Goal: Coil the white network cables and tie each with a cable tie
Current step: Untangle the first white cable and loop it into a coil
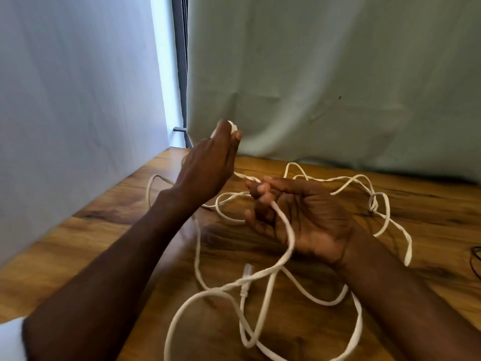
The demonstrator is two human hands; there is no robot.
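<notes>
A long white flat network cable [283, 230] lies in loose tangled loops over the wooden table [109, 230]. My left hand [208, 165] is raised above the table's far edge and pinches a bend of the cable at its fingertips. My right hand [299, 217] is palm up over the table's middle, fingers curled round a strand that hangs down from them. One clear plug end [247, 272] of the cable lies near the front, below my right hand. A knotted loop [376, 201] of the cable sits to the right. No cable tie is visible.
A pale green cloth [325, 87] hangs behind the table and a light blue cloth [65, 100] hangs along its left side. A dark frame [181, 74] stands between them. A dark cable [476, 259] shows at the right edge.
</notes>
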